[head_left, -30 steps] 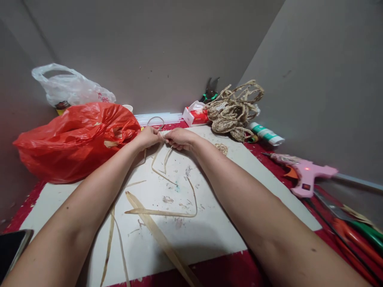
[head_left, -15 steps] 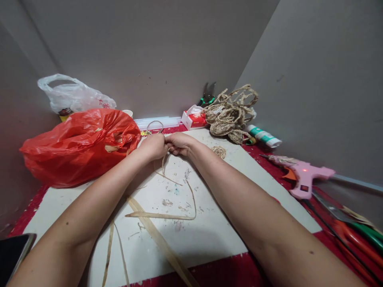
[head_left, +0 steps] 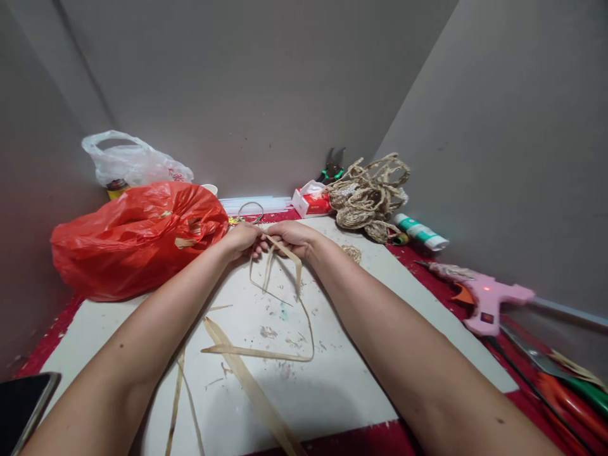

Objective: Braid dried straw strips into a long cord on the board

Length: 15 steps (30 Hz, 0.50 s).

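Straw strip (head_left: 287, 253) now hangs in a wider loop than before, left hand (head_left: 243, 239) and right hand (head_left: 293, 235) pinching its top, fingers closed, at 12 o'clock of the tabletop (head_left: 342, 380), red bag (head_left: 137, 237) at 9 o'clock.

Open over the near right part of the white board (head_left: 361, 373), bare to the edge. Low clutter only across the board's middle and near left: loose straw strips (head_left: 246, 373), lying flat. Blocked at the board's left edge by a bulging red bag (head_left: 137, 237); hemmed at its far edge by a tissue box (head_left: 311, 202) and a rope bundle (head_left: 368, 190). Crowded off the board's right edge by a glue gun (head_left: 489, 297) and long tools (head_left: 565, 373).
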{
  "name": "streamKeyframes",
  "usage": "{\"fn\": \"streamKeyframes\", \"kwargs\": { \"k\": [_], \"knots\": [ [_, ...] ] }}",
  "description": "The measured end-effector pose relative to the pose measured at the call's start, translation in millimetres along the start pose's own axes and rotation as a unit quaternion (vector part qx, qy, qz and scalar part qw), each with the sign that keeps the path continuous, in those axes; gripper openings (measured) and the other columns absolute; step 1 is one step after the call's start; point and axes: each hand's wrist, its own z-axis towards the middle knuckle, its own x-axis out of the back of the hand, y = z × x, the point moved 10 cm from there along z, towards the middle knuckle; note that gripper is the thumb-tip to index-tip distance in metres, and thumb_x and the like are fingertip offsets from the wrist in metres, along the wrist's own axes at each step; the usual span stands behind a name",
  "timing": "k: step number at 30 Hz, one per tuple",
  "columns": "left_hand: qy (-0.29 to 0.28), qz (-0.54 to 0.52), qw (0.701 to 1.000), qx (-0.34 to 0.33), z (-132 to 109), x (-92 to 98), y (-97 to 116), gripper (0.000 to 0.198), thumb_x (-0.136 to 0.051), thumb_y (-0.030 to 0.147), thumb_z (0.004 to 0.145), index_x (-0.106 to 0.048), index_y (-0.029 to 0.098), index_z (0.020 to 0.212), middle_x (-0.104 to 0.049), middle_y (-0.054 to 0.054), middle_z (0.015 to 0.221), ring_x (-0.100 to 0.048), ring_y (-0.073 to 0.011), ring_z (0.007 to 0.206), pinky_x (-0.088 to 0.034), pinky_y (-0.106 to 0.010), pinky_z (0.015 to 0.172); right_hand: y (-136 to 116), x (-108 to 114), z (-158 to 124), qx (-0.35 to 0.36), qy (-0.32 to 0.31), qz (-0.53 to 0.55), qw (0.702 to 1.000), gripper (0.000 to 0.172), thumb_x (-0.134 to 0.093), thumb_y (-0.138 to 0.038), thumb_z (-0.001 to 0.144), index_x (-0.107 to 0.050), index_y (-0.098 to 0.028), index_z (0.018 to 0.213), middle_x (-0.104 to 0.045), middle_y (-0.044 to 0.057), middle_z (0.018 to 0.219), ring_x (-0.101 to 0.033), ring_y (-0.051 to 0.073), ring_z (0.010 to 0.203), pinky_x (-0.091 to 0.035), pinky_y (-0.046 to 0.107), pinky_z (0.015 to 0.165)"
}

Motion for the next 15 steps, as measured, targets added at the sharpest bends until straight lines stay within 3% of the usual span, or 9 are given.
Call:
{"fn": "streamKeyframes", "kwargs": {
  "k": [3,5,10,15],
  "knots": [
    [-0.004,0.015,1.0,-0.016,1,-1.3,0,0.021,-0.051,0.018,0.075,-0.047,0.015,0.055,-0.035,0.006,0.041,-0.022,-0.0022,0.031,-0.013,-0.019,0.035,0,2,-1,0.003,-0.002,-0.031,1.0,0.015,-0.047,-0.015,0.081,-0.048,-0.013,0.066,-0.023,-0.011,0.041,-0.015,0.003,0.033,-0.011,0.014,0.031],
    [0.007,0.042,0.999,-0.033,1,4.5,3,0.019,-0.054,0.018,0.073,-0.051,0.015,0.055,-0.027,0.008,0.038,-0.018,-0.0025,0.03,-0.01,-0.02,0.035,-1,5,-2,0.005,0.001,-0.064,0.998,0.011,-0.05,-0.016,0.079,-0.05,-0.014,0.068,-0.022,-0.011,0.043,-0.016,0.003,0.033,-0.012,0.014,0.032],
    [0.037,0.122,0.99,-0.065,4,15.7,8,0.013,-0.057,0.021,0.069,-0.063,0.012,0.062,-0.031,0.006,0.038,-0.021,-0.0036,0.032,-0.013,-0.022,0.037,-4,13,-4,0.023,0.043,-0.202,0.978,0.012,-0.05,-0.017,0.078,-0.054,-0.015,0.066,-0.027,-0.009,0.043,-0.02,0.004,0.034,-0.014,0.019,0.035],
    [0.08,0.15,0.983,-0.065,5,21.6,8,0.017,-0.064,0.024,0.065,-0.055,0.014,0.054,-0.037,0.006,0.039,-0.029,-0.0037,0.034,-0.02,-0.02,0.038,-19,17,-6,0.069,0.124,-0.328,0.934,0.013,-0.053,-0.015,0.074,-0.057,-0.014,0.061,-0.035,-0.006,0.042,-0.029,0.006,0.039,-0.019,0.02,0.04]
  ]
}}
